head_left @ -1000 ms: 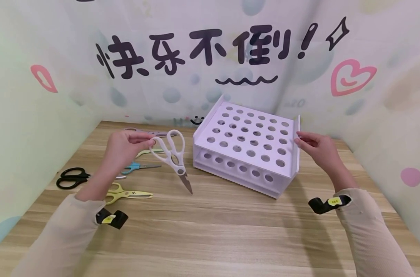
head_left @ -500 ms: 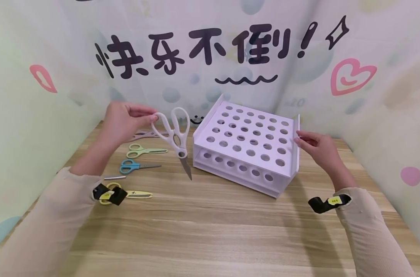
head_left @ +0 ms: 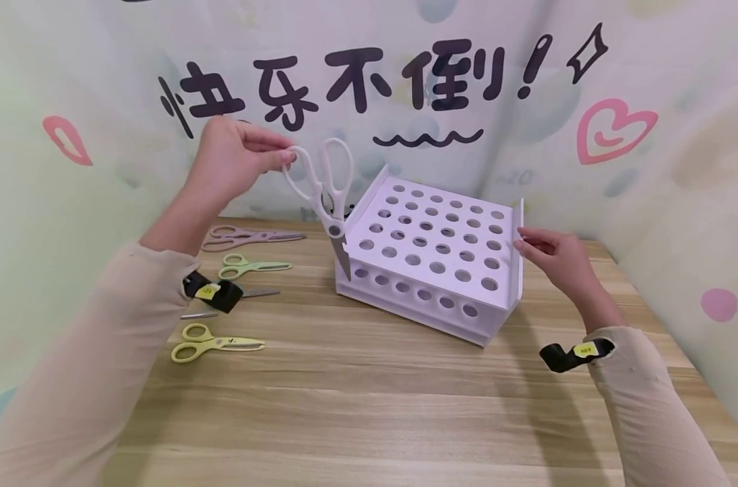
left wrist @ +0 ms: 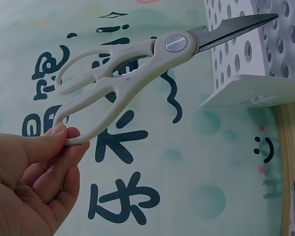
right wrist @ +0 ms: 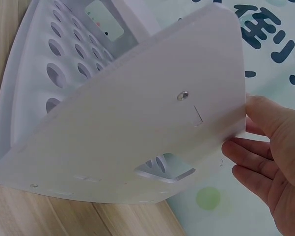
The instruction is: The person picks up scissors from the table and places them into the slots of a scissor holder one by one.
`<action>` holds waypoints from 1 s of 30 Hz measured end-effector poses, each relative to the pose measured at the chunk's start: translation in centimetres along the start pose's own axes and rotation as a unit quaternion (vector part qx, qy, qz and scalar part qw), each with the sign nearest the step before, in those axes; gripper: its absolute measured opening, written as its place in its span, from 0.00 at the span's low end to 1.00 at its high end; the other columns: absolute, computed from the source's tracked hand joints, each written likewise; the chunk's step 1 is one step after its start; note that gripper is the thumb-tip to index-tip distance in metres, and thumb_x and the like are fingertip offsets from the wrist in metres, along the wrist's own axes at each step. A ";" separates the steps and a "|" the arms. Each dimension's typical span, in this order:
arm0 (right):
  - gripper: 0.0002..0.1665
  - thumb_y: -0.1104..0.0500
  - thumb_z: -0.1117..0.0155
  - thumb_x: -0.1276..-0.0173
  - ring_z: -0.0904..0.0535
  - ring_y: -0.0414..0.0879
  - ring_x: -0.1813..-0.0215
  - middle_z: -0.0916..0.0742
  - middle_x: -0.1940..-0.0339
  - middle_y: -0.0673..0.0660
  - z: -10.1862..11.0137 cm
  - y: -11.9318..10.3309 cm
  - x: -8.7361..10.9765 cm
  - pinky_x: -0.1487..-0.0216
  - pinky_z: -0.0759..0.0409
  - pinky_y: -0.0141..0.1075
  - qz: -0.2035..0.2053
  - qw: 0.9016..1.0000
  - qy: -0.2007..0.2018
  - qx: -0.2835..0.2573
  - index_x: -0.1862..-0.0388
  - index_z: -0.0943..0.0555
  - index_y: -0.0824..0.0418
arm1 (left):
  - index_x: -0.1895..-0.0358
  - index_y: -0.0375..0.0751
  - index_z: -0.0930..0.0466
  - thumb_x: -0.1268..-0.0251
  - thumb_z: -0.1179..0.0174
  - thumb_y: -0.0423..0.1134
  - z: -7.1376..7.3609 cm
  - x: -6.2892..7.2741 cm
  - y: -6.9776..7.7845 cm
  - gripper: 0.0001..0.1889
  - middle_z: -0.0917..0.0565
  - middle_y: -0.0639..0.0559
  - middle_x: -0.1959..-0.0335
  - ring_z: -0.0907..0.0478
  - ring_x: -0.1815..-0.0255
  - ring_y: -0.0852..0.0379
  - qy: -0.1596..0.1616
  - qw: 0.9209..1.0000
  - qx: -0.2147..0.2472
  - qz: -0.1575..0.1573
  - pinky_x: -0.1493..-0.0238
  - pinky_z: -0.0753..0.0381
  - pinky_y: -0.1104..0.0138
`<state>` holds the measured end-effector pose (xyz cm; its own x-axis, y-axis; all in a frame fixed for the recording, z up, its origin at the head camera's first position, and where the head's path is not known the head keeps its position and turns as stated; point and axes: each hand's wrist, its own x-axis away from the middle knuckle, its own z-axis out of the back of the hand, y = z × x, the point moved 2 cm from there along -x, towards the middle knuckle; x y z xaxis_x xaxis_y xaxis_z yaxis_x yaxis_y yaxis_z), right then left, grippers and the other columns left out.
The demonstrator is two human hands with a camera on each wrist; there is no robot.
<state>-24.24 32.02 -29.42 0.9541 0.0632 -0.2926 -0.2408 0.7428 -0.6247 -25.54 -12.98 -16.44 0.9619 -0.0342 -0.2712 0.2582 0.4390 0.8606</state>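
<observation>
My left hand (head_left: 237, 155) pinches one handle loop of the white-handled scissors (head_left: 329, 196) between thumb and fingers. The scissors hang blades down, and the blade tip overlaps the front left corner of the white rack (head_left: 429, 237) in the head view. In the left wrist view the metal blades (left wrist: 230, 32) lie together. Rows of round holes cover the rack's sloping top and its front. My right hand (head_left: 557, 260) pinches the edge of the rack's right side panel (right wrist: 137, 118) between thumb and fingers.
Pink scissors (head_left: 253, 237), green scissors (head_left: 253, 266) and yellow scissors (head_left: 216, 341) lie on the left of the wooden table (head_left: 344, 406). Two more blades (head_left: 262, 293) show partly behind the left forearm. A printed cloth (head_left: 356, 122) hangs behind the table.
My left hand has lifted the white-handled scissors up and to the right, from above the table to the rack's front left corner. The right hand keeps its hold on the panel.
</observation>
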 end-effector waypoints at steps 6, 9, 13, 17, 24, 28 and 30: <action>0.26 0.54 0.39 0.36 0.27 0.21 0.66 0.18 0.55 0.69 -0.1 0.1 -0.1 0.67 0.29 0.17 0.012 1.000 0.001 -0.007 0.44 0.25 0.68 | 0.58 0.36 0.16 0.51 0.32 0.36 -0.2 -1.9 1.1 0.15 0.15 0.56 0.73 0.18 0.72 0.65 -0.003 1.000 0.018 0.010 0.64 0.22 0.75; 0.26 0.54 0.39 0.36 0.27 0.21 0.66 0.18 0.56 0.69 -0.2 0.1 -0.2 0.68 0.29 0.17 0.010 1.000 -0.002 -0.010 0.44 0.25 0.68 | 0.58 0.37 0.16 0.51 0.32 0.37 -0.5 -2.6 1.7 0.15 0.15 0.58 0.74 0.18 0.72 0.65 0.000 1.000 0.020 0.013 0.63 0.23 0.75; 0.26 0.53 0.40 0.35 0.27 0.22 0.66 0.18 0.55 0.69 -0.2 0.2 -0.2 0.68 0.28 0.18 0.000 1.000 -0.007 -0.013 0.43 0.26 0.68 | 0.57 0.38 0.16 0.50 0.32 0.37 -1.2 -3.6 2.5 0.14 0.16 0.59 0.75 0.18 0.71 0.64 -0.001 1.000 0.022 0.020 0.62 0.23 0.73; 0.26 0.55 0.40 0.34 0.27 0.22 0.66 0.18 0.54 0.69 -0.1 0.5 -0.2 0.67 0.28 0.17 -0.007 1.000 -0.008 -0.020 0.42 0.26 0.68 | 0.57 0.37 0.16 0.50 0.32 0.35 -2.0 -4.8 3.0 0.14 0.16 0.58 0.75 0.19 0.71 0.65 0.007 0.999 0.038 0.016 0.64 0.22 0.74; 0.27 0.51 0.40 0.35 0.27 0.23 0.65 0.18 0.53 0.68 0.0 0.3 -0.1 0.66 0.28 0.18 -0.020 1.000 -0.005 -0.014 0.43 0.25 0.67 | 0.56 0.35 0.17 0.48 0.34 0.35 -3.4 -6.8 2.6 0.14 0.16 0.46 0.61 0.19 0.73 0.66 0.049 0.999 0.022 0.006 0.63 0.22 0.75; 0.27 0.51 0.40 0.35 0.26 0.25 0.64 0.18 0.54 0.67 0.0 0.3 -0.1 0.66 0.28 0.18 -0.019 1.000 -0.005 -0.006 0.43 0.25 0.67 | 0.56 0.39 0.16 0.46 0.34 0.38 -4.3 -7.7 2.0 0.14 0.16 0.47 0.60 0.20 0.72 0.67 0.067 0.998 -0.017 0.006 0.65 0.25 0.76; 0.27 0.51 0.40 0.35 0.26 0.26 0.64 0.18 0.54 0.68 0.1 0.3 0.0 0.66 0.28 0.18 -0.012 1.000 -0.006 -0.006 0.43 0.25 0.67 | 0.56 0.40 0.16 0.46 0.35 0.39 -4.8 -7.9 1.7 0.14 0.16 0.48 0.60 0.20 0.72 0.67 0.071 0.997 -0.031 0.007 0.67 0.27 0.76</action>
<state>-24.34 32.34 -29.51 0.9620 0.0537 -0.2678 -0.2192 0.7366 -0.6398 -33.14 -7.66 -14.91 0.9420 0.0979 -0.3211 0.2344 0.4930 0.8379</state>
